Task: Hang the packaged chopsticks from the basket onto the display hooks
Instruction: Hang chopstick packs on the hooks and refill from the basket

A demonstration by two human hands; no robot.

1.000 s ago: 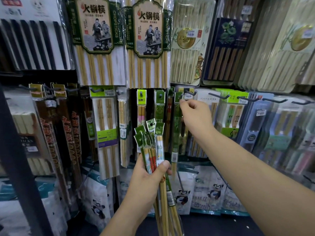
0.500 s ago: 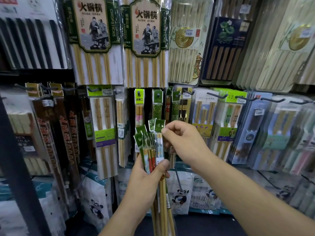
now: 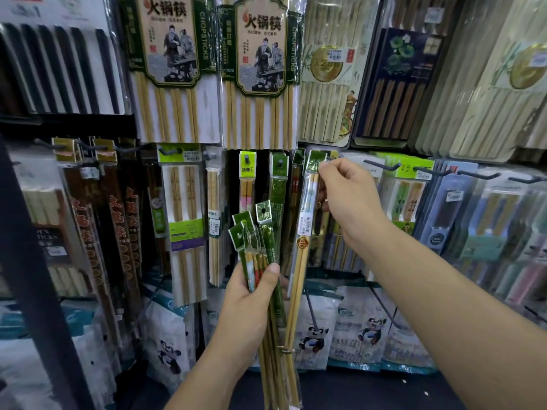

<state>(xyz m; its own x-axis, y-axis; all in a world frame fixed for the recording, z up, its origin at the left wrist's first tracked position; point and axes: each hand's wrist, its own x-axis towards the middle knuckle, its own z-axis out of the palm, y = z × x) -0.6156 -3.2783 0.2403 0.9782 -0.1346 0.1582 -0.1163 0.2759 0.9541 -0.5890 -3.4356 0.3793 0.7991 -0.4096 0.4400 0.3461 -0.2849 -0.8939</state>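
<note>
As our right hand point(image 3: 352, 196) pinched one pack point(image 3: 305, 226) by its header and our left hand point(image 3: 248, 303) gripped the bundle point(image 3: 268, 232), we feared its hole missing the unseen hook and the pack dropping.

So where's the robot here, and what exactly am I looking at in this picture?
There is no robot. A person wears a camera on the head that looks forward and down, so you see their own two arms. In front, a shop's display hooks carry hanging packs of chopsticks. The left hand grips a bundle of packs with green tops. The right hand pinches the green top of a single pack, held up at the row of hooks. Whether it is on a hook yet, I cannot tell.
</note>
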